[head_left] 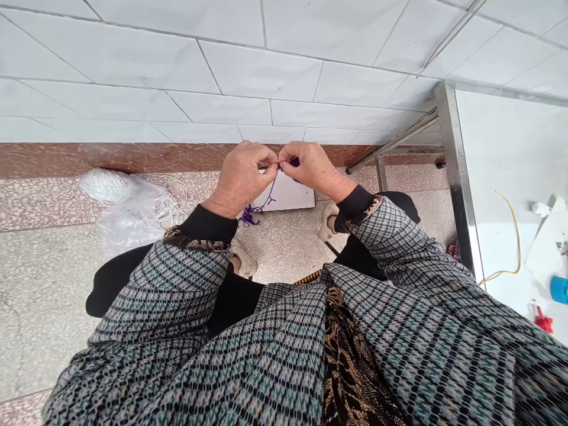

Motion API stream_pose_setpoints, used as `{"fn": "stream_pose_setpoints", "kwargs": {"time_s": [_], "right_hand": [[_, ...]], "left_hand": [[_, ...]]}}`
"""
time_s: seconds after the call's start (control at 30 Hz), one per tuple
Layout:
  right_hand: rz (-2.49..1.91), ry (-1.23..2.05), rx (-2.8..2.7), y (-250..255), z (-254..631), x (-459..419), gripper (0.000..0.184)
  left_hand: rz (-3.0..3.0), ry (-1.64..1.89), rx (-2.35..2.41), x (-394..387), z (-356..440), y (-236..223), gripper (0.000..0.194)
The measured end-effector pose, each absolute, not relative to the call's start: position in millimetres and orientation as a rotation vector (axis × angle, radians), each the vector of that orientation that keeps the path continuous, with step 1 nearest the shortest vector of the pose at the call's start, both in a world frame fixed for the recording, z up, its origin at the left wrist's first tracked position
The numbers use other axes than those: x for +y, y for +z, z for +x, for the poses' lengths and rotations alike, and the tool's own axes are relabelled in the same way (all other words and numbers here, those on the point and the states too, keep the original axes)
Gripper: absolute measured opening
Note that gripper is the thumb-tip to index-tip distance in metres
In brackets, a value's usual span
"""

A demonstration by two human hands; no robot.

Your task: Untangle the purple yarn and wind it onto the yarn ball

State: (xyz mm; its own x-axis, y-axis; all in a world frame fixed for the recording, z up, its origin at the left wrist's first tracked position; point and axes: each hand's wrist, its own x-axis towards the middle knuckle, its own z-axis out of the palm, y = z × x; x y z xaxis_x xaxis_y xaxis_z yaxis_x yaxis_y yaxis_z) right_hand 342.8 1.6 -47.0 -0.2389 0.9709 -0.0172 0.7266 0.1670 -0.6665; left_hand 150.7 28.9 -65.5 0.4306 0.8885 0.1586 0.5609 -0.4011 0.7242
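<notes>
My left hand (243,176) and my right hand (310,167) meet in front of me, fingertips pinched together on a purple thread (280,168). A tangle of that purple thread (249,216) hangs down below my left wrist. Both hands are closed in a pinch, thumbs against forefingers. Behind the hands a white sheet (288,195) lies on the floor. My checked sleeves and dark trousers fill the lower view.
A clear plastic bag with white cord (133,204) lies on the speckled floor at left. A metal-framed white table (457,171) stands at right, bearing a yellow string (515,236), a blue item (560,290) and a red piece (543,321). A white tiled wall rises ahead.
</notes>
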Motion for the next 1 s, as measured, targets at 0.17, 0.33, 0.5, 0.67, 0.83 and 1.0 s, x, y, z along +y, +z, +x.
{"fn": "stream_pose_setpoints", "kwargs": {"time_s": [0.17, 0.33, 0.5, 0.67, 0.83, 1.0], "right_hand": [[-1.635, 0.834, -2.004, -46.9, 343.0, 1.6, 0.011], [-1.53, 1.074, -1.8, -55.8, 345.3, 7.3, 0.011], [-1.417, 1.303, -1.574, -65.2, 346.8, 12.3, 0.012], [-1.416, 1.307, -1.5, -70.4, 346.9, 13.0, 0.013], [-1.455, 1.257, -1.549, -70.9, 345.2, 11.9, 0.017], [-1.499, 1.193, -1.587, -68.7, 342.5, 11.0, 0.015]], "left_hand": [[2.01, 0.701, 1.185, 26.9, 151.0, -60.9, 0.012], [1.804, 0.78, 1.2, 27.0, 151.6, -62.9, 0.007], [1.449, 0.885, 1.096, 28.9, 152.3, -69.8, 0.013], [1.524, 0.912, 1.119, 27.3, 148.2, -67.6, 0.012], [1.621, 0.876, 1.131, 26.1, 149.1, -66.7, 0.012], [1.709, 0.903, 1.164, 27.9, 150.7, -71.9, 0.006]]}}
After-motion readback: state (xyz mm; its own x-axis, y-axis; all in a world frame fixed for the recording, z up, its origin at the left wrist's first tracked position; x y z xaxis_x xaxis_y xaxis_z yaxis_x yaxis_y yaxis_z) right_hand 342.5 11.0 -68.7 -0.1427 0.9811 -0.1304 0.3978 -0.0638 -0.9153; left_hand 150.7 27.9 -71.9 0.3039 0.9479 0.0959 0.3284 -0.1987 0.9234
